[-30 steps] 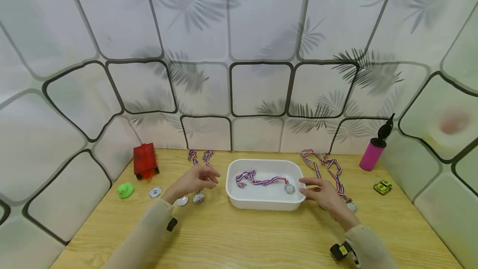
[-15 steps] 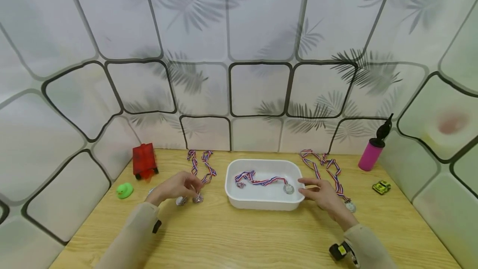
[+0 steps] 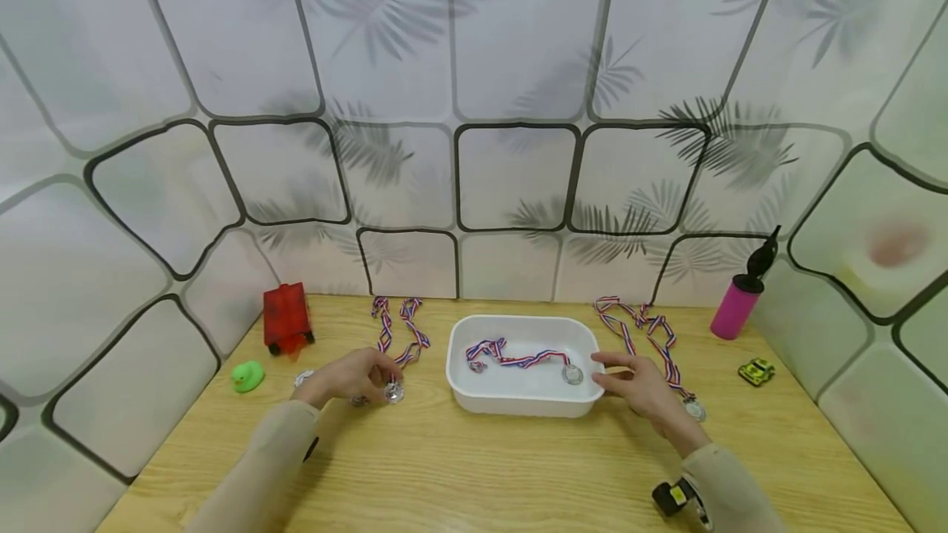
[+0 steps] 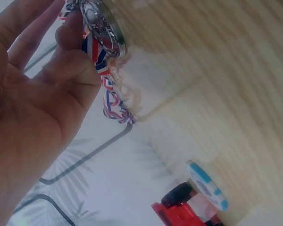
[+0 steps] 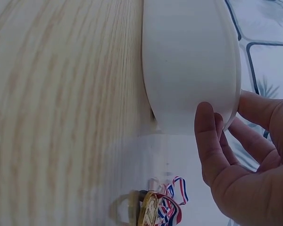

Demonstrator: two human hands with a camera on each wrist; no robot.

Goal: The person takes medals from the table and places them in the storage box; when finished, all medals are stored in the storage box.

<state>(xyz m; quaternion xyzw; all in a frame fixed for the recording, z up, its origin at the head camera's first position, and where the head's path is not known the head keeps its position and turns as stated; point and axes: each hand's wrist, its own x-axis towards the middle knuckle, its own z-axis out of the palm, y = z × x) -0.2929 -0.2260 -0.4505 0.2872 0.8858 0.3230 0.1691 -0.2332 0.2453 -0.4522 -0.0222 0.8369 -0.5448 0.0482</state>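
My left hand pinches a silver medal where its red, white and blue ribbon joins the disc. Another medal lies partly hidden under that hand. With my right hand I grip the right end of a white plastic tub, fingers against the outer wall and thumb at the rim. Inside the tub lies a silver medal on a striped ribbon. Just right of my right hand, one more medal rests on the table, its ribbon stretching toward the wall.
On the left are a red toy vehicle, a green rubber duck and a partly covered poker chip. At right stand a pink cylinder with a black top and a small yellow toy car. A patterned curtain borders the table.
My left hand has moved left and down from above the ribbons to the medals, and now pinches the right one of the pair. The right hand stays on the tub.
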